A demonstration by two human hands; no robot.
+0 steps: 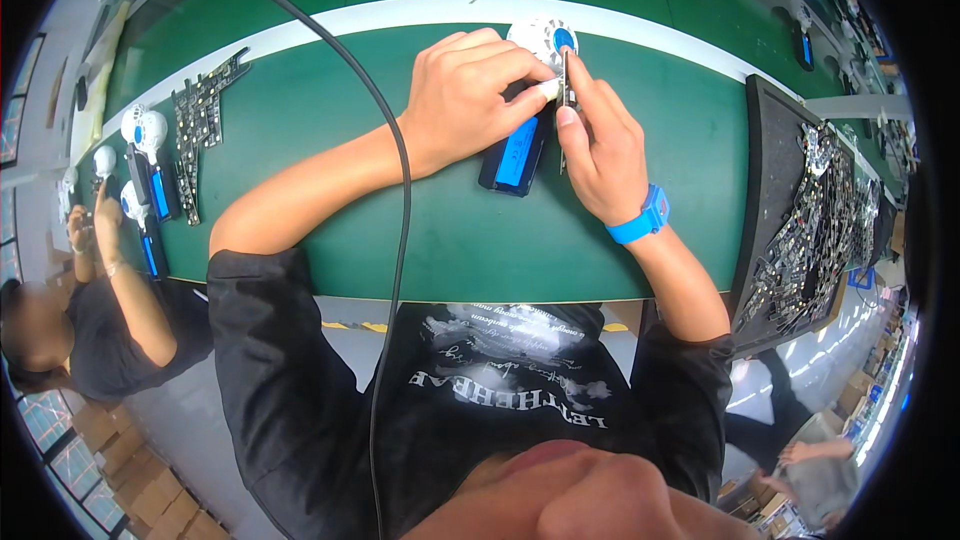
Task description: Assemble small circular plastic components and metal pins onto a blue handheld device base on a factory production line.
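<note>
a thin, narrow green circuit board strip (566,90) stands almost on edge near the middle of the green bench mat (640,230), a little toward its far edge, pinched between both hands. the left hand (465,100) is curled, thumb and forefinger closed on a small white piece (549,89) that is pressed against the strip's left face; whether that piece is fixed to the strip cannot be told. the right hand (602,145) is closed around the strip from the other side, thumb along its near end and fingers laid up its length, with a bright blue wristband (643,220) on the wrist. just beyond the fingertips lies a round white plastic disc with a blue centre (547,38), touching or nearly touching the white stripe (400,12) that runs along the mat's far side. directly under the hands, lying flat, is a black rectangular device with a blue screen (514,155), partly covered by the left thumb. open mat spreads on all sides of this cluster, widest toward the near edge and to the left. a black cable (402,220) hangs across the left forearm. at the right edge a black tray (775,170) holds a heap of more small circuit boards (825,220). toward the left corner lie dark board strips (200,115), white discs (145,127) and blue-screened devices (160,195), where another person's hands (95,220) are at work.
</note>
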